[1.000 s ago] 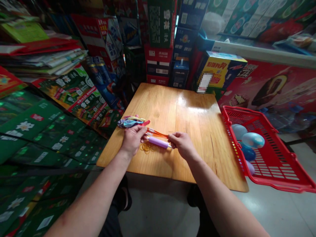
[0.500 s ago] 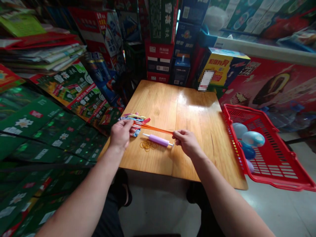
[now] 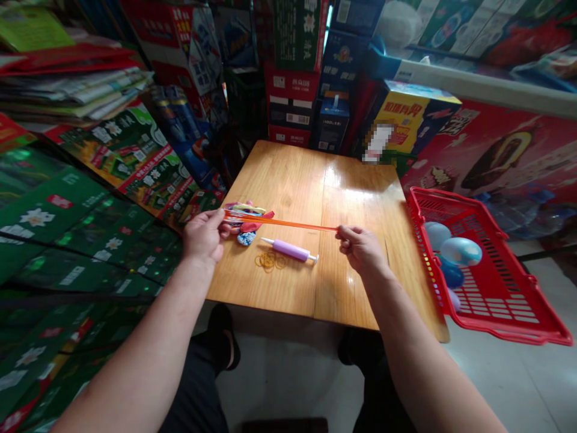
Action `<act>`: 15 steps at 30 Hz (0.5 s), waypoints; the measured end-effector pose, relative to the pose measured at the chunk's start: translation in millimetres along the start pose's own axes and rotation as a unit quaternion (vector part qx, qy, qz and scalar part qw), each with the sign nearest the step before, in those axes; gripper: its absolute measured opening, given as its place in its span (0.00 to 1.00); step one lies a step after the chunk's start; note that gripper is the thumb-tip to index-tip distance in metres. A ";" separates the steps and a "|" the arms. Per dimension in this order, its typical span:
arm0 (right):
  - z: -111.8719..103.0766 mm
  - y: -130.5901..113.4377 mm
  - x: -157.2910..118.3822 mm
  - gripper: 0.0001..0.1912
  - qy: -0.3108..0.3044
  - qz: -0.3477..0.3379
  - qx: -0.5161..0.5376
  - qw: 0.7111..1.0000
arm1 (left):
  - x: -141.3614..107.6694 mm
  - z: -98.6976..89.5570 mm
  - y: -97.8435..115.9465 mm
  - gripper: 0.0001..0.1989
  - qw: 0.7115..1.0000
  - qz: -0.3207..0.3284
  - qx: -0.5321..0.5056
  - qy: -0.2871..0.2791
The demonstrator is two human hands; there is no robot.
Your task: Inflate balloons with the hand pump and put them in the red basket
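My left hand [image 3: 205,236] and my right hand [image 3: 360,248] pinch the two ends of a long orange deflated balloon [image 3: 279,221], stretched taut across the wooden table [image 3: 288,174]. Just past my left fingers lies a small heap of deflated balloons [image 3: 246,219] in mixed colours, partly under the orange one. A lilac hand pump [image 3: 288,249] lies between my hands, below the stretched balloon and touching neither hand. A bundle of thin yellow rubber bands [image 3: 269,261] sits beside it.
A red plastic basket [image 3: 484,288] holding several inflated balloons [image 3: 460,251] hangs at the table's right edge. Stacked printed cartons and flattened packaging surround the table at the back and left. My knees and a tiled floor lie below the front edge.
My hands have drawn apart, the left going left and the right going right. The orange balloon now stretches longer and straighter between them.
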State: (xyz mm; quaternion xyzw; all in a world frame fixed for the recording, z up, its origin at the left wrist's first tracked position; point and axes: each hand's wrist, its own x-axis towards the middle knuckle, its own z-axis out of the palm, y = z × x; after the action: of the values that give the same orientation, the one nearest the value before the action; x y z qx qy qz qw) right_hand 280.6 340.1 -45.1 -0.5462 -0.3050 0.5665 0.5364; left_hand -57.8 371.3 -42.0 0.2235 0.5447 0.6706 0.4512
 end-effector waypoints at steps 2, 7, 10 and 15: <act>20.0 14.0 -10.0 0.19 -0.060 0.009 -0.034 0.998 | -22.9 14.3 -12.8 0.10 0.996 -0.023 0.014 -0.087; 41.9 26.4 -16.7 0.18 -0.110 0.040 -0.020 0.993 | -52.4 37.2 -30.8 0.09 0.983 -0.044 0.011 -0.177; 19.8 8.3 -4.9 0.20 -0.052 0.042 0.026 0.997 | -29.3 25.3 -16.7 0.09 0.995 -0.036 -0.012 -0.090; 10.5 3.5 -5.0 0.20 -0.087 0.071 0.039 0.993 | -26.2 18.4 -11.2 0.10 0.992 -0.039 0.006 -0.122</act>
State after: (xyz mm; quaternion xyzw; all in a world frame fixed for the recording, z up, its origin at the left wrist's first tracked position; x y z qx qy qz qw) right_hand 268.8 337.1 -44.6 -0.4940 -0.2888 0.6597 0.4871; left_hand -26.3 358.9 -41.7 0.2854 0.4978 0.6169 0.5387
